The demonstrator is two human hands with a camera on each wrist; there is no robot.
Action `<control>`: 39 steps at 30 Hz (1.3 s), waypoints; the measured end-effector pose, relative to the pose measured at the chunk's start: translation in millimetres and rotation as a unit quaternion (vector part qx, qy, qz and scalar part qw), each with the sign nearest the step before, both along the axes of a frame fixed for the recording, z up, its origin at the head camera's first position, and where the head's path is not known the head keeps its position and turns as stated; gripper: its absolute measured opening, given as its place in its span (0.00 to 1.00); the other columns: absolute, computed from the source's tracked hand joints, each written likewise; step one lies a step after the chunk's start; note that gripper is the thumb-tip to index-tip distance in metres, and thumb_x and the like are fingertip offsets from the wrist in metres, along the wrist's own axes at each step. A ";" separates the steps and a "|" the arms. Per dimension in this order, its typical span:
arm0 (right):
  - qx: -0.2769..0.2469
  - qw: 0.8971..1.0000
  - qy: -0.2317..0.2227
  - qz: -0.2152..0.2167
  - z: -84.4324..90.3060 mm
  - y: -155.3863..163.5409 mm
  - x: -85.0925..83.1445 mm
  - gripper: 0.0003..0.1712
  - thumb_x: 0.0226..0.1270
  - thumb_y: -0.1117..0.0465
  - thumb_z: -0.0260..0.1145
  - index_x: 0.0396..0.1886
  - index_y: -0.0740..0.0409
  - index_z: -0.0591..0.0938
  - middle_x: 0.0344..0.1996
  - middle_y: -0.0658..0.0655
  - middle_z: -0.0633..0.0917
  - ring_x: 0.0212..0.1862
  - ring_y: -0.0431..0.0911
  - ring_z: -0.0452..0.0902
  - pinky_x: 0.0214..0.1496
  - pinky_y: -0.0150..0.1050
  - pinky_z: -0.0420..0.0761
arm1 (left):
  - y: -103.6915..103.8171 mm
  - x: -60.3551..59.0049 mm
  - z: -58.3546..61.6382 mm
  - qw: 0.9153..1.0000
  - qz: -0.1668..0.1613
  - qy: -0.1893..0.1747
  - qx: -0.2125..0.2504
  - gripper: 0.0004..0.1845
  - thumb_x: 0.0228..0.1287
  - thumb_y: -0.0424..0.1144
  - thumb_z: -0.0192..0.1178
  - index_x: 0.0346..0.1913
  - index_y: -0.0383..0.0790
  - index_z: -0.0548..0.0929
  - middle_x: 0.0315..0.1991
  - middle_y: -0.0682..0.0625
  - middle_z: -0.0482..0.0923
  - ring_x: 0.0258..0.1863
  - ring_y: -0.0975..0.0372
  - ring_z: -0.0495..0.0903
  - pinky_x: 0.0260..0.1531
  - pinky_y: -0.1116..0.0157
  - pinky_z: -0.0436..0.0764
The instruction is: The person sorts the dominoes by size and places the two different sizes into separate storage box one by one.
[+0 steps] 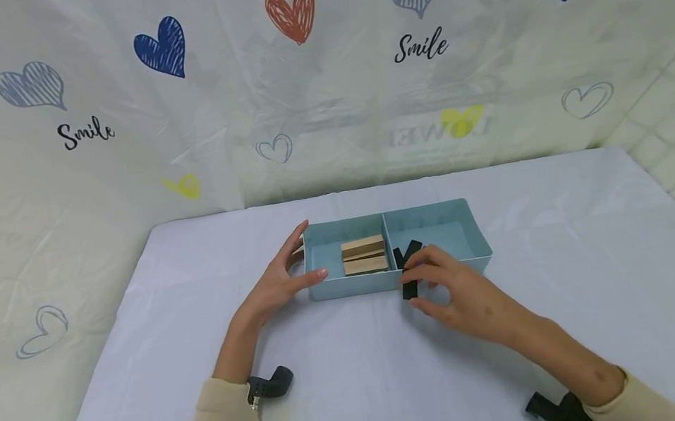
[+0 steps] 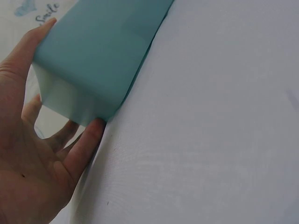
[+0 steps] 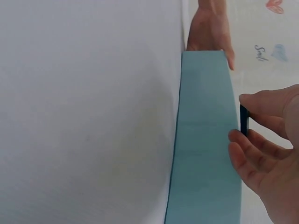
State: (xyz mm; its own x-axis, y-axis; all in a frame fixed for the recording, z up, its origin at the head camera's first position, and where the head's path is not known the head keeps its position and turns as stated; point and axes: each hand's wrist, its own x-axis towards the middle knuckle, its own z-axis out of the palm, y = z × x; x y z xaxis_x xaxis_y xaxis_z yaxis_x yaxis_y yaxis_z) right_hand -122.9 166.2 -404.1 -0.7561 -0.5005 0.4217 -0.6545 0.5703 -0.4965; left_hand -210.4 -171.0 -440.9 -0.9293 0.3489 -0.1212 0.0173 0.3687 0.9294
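Observation:
A light blue two-compartment box rests on the white-covered table. My left hand holds its left end, thumb over the front rim and the other fingers spread about the end wall; the left wrist view shows fingertips on that wall. My right hand is at the front rim near the divider, pinching a small black block between thumb and fingers. In the right wrist view this block appears thin and flat. Other black blocks lie in the right compartment beside the divider, partly hidden by my fingers.
Several pale wooden blocks lie in the left compartment against the divider. White cloth covers the table on all sides of the box. A curtain printed with hearts hangs behind the table's back edge.

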 end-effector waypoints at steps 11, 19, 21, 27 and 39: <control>-0.037 0.999 0.018 -0.006 5.4 4.2 -7.0 0.22 0.58 0.70 0.79 0.52 0.52 0.87 0.55 0.54 0.81 0.50 0.44 0.81 0.43 0.37 0.85 | 1.2 -0.3 1.4 1.000 0.001 -0.004 -0.004 0.50 0.62 0.53 0.74 0.78 0.84 0.52 0.85 0.52 0.50 0.85 0.51 0.52 0.78 0.34 0.57; -0.035 0.999 0.013 -0.034 7.3 5.7 -11.5 0.21 0.60 0.68 0.79 0.53 0.52 0.88 0.55 0.52 0.81 0.49 0.46 0.82 0.44 0.39 0.85 | 0.5 -0.3 0.5 1.000 0.003 -0.005 -0.008 0.50 0.62 0.53 0.74 0.76 0.88 0.52 0.85 0.52 0.50 0.85 0.51 0.52 0.78 0.35 0.58; -0.036 0.998 0.012 -0.041 8.0 6.4 -12.7 0.21 0.60 0.67 0.79 0.54 0.53 0.87 0.55 0.51 0.81 0.48 0.46 0.82 0.44 0.39 0.85 | 0.1 -0.5 0.1 1.000 0.002 -0.004 -0.008 0.50 0.62 0.54 0.74 0.77 0.87 0.52 0.85 0.52 0.50 0.85 0.51 0.52 0.78 0.35 0.58; -0.039 0.998 0.017 -0.051 7.9 9.4 -18.3 0.21 0.61 0.65 0.79 0.54 0.54 0.87 0.55 0.51 0.81 0.47 0.45 0.81 0.46 0.33 0.82 | -0.6 0.3 0.0 1.000 0.002 -0.003 -0.007 0.50 0.62 0.53 0.74 0.78 0.85 0.52 0.85 0.51 0.50 0.85 0.50 0.52 0.78 0.35 0.57; -0.047 0.996 0.030 -0.072 6.0 15.4 -32.1 0.20 0.58 0.68 0.80 0.52 0.58 0.88 0.52 0.52 0.83 0.48 0.47 0.82 0.50 0.25 0.78 | 0.5 0.7 -0.2 1.000 0.004 -0.004 -0.003 0.50 0.61 0.53 0.75 0.77 0.88 0.53 0.85 0.51 0.50 0.85 0.50 0.52 0.78 0.35 0.58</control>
State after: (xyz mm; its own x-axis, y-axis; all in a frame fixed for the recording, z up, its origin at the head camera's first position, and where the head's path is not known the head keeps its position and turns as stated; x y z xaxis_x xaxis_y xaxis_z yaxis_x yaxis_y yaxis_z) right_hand -154.9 181.6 -398.2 -0.7895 -0.3452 0.5075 -0.5992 0.6128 -0.5152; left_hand -209.8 -170.5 -441.1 -0.9308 0.3409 -0.1316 0.0062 0.3748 0.9271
